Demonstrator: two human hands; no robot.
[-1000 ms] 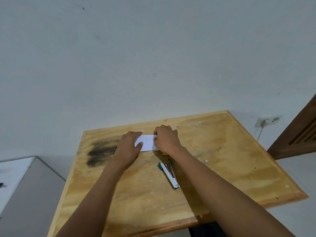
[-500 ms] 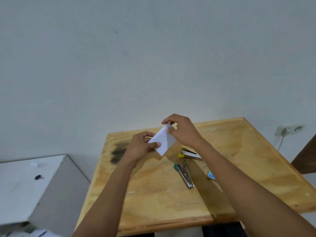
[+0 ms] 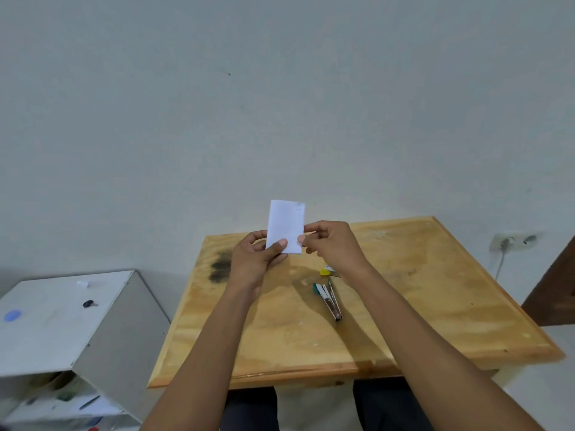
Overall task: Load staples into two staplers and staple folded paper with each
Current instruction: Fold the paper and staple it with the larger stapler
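A small folded white paper (image 3: 285, 223) stands upright in the air above the far part of the wooden table (image 3: 404, 306). My left hand (image 3: 252, 262) pinches its lower left corner and my right hand (image 3: 334, 245) pinches its lower right edge. A green stapler (image 3: 328, 301) lies open on the table below my right forearm. Behind it a yellow stapler (image 3: 325, 271) shows only its tip; my right wrist hides the rest of it.
A grey cabinet (image 3: 62, 321) stands left of the table with small items on top and clutter on its shelf. A wall socket with a cable (image 3: 510, 241) sits at the right, beside a dark wooden door (image 3: 557, 281). A dark stain (image 3: 221, 265) marks the table.
Both hands lifted the paper off the table and turned it upright. The view shifted, so the table now sits further right and the cabinet shows on the left.
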